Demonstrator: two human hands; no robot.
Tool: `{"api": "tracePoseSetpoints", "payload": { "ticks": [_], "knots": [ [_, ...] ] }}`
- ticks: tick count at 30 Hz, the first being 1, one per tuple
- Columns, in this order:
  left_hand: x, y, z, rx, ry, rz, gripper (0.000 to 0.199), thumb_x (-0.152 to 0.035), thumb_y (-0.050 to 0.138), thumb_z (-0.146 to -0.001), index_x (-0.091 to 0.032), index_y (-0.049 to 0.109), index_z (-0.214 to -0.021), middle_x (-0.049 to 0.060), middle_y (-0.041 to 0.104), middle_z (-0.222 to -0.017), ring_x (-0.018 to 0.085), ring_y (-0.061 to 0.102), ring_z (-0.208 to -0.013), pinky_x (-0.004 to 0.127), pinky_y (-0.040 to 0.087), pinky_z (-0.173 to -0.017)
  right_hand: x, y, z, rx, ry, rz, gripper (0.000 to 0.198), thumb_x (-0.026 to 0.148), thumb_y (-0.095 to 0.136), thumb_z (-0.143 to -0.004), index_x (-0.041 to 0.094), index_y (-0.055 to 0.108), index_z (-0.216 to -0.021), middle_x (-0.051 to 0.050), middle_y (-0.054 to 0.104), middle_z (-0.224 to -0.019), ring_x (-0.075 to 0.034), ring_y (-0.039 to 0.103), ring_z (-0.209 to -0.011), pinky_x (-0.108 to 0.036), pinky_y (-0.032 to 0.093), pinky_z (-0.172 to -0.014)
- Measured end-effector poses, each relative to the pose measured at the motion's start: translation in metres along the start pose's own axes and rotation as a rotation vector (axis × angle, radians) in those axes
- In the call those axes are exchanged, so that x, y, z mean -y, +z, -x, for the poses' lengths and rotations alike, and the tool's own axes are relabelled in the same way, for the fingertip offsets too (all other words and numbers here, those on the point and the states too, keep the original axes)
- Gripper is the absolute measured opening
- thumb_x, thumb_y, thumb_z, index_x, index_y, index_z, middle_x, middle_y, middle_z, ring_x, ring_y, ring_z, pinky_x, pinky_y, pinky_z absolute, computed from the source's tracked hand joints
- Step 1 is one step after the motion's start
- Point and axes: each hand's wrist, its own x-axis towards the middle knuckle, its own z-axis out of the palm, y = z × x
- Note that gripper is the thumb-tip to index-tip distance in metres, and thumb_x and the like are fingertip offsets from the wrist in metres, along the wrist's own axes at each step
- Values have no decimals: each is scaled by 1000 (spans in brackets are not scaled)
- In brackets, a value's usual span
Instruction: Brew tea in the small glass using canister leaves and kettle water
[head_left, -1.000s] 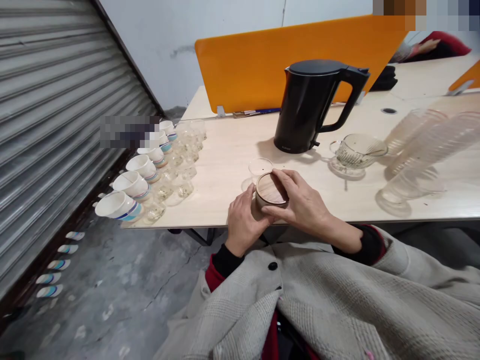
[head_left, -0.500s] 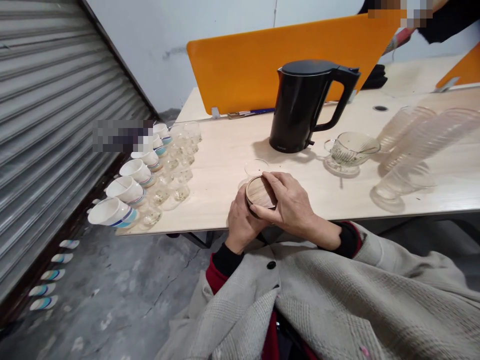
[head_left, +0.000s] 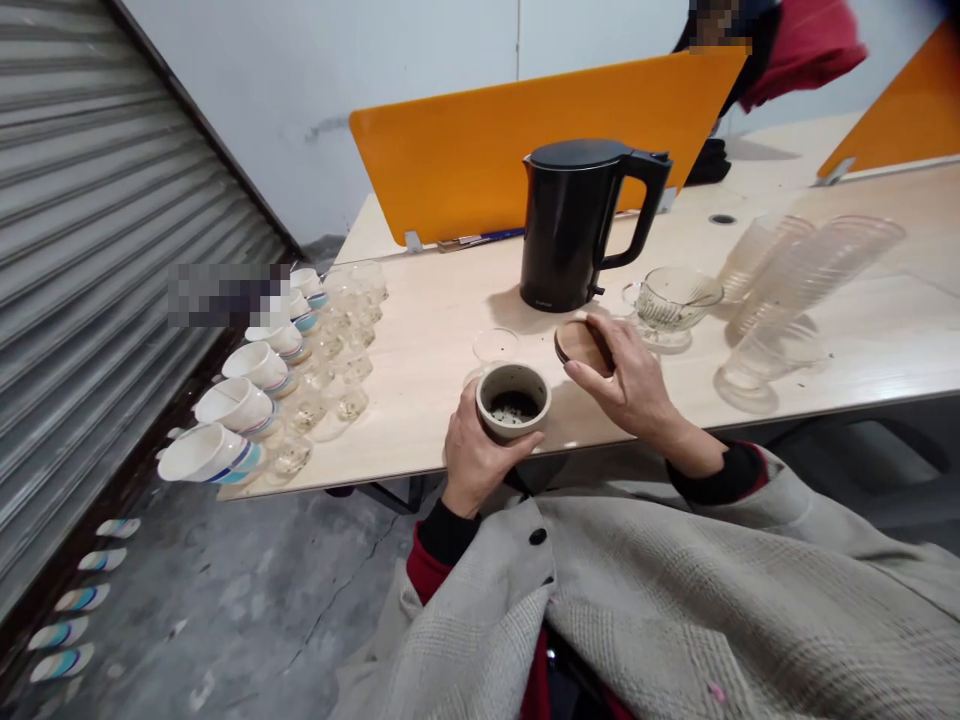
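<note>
My left hand (head_left: 484, 455) is wrapped round a small round canister (head_left: 517, 430) with a pale rim, tilted so that its inside shows. Dark bits like loose tea leaves (head_left: 513, 406) lie at its bottom. Between the thumb and fingers of my right hand (head_left: 634, 385) is a round wooden lid (head_left: 583, 345), apart from the canister and to its right. Just beyond the canister stands a clear plastic cup (head_left: 495, 346). A glass cup with a handle (head_left: 679, 300), dark bits inside, stands behind my right hand.
A black electric kettle (head_left: 566, 230) stands before an orange divider (head_left: 450, 170). Stacked clear plastic cups (head_left: 817, 270) lie at the right. Several clear cups with leaves (head_left: 351, 402) and white patterned paper cups (head_left: 232, 405) line the table's left edge. Another person's red clothing (head_left: 810, 50) shows behind.
The wooden lid has come off the canister and moved right with my right hand. The canister's inside now shows. The whole view has shifted slightly.
</note>
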Motion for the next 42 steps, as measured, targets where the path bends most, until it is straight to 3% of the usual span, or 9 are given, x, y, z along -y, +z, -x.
{"api": "tracePoseSetpoints", "payload": {
  "ticks": [4, 8, 16, 20, 25, 31, 36, 39, 42],
  "knots": [
    [2, 1, 0, -6, 16, -3, 97, -48, 94, -70, -25, 45, -150, 14, 66, -146, 35, 66, -133, 52, 56, -111, -45, 7, 18, 150, 102, 181, 81, 69, 67, -86, 15, 60, -146, -25, 64, -139, -47, 62, -127, -66, 54, -103],
    [3, -1, 0, -6, 30, -22, 97, -47, 93, -72, -26, 43, -152, 13, 66, -146, 34, 66, -134, 51, 56, -112, -61, 6, 24, 234, 67, 222, 82, 69, 70, -83, 15, 61, -145, -25, 62, -146, -48, 60, -131, -68, 51, -108],
    [3, -2, -1, -10, 43, -32, 94, -46, 92, -73, -26, 44, -151, 12, 68, -142, 33, 70, -128, 50, 58, -108, -75, -45, 6, -358, 318, -1, 72, 67, 64, -93, 21, 51, -147, -13, 74, -101, -29, 72, -77, -49, 61, -71],
    [4, -2, -1, -16, 19, -32, 94, -48, 92, -72, -26, 45, -151, 12, 69, -140, 33, 70, -127, 51, 59, -107, -99, -44, -18, -353, 337, 10, 70, 65, 62, -94, 17, 54, -145, -9, 72, -86, -29, 72, -75, -47, 59, -73],
    [4, -3, -1, -4, 16, -22, 95, -50, 91, -73, -25, 45, -152, 13, 68, -142, 33, 69, -129, 50, 58, -108, -111, -30, -43, -314, 346, 14, 41, 56, 50, -99, 19, 68, -105, -6, 70, -76, -24, 70, -68, -41, 57, -74],
    [4, -1, 1, -11, 17, -28, 96, -50, 92, -73, -25, 44, -152, 13, 67, -142, 34, 69, -129, 51, 57, -109, -85, -48, -38, -472, 316, 7, 29, 43, 48, -104, 22, 65, -96, -4, 70, -75, -18, 68, -61, -35, 55, -66],
    [4, -1, 2, 2, 0, -8, 103, -54, 95, -68, -27, 43, -152, 14, 64, -147, 37, 66, -133, 55, 55, -111, -35, -73, -13, -688, 52, -210, 20, 30, 57, -99, 18, 73, -102, 1, 69, -71, -12, 65, -55, -27, 49, -55],
    [4, 0, 2, 1, -8, 15, 103, -57, 95, -67, -28, 44, -152, 13, 64, -148, 37, 66, -132, 55, 55, -111, -2, -77, -1, -586, -83, -432, 16, 23, 62, -96, 21, 77, -102, 3, 67, -66, -12, 62, -52, -29, 47, -53],
    [4, 0, 3, -9, -10, 38, 103, -60, 94, -67, -27, 45, -151, 14, 64, -147, 37, 66, -131, 56, 54, -111, 25, -72, 9, -329, -155, -627, 23, 14, 62, -97, 24, 79, -109, 3, 67, -68, -13, 64, -56, -31, 47, -56]
  ]
}}
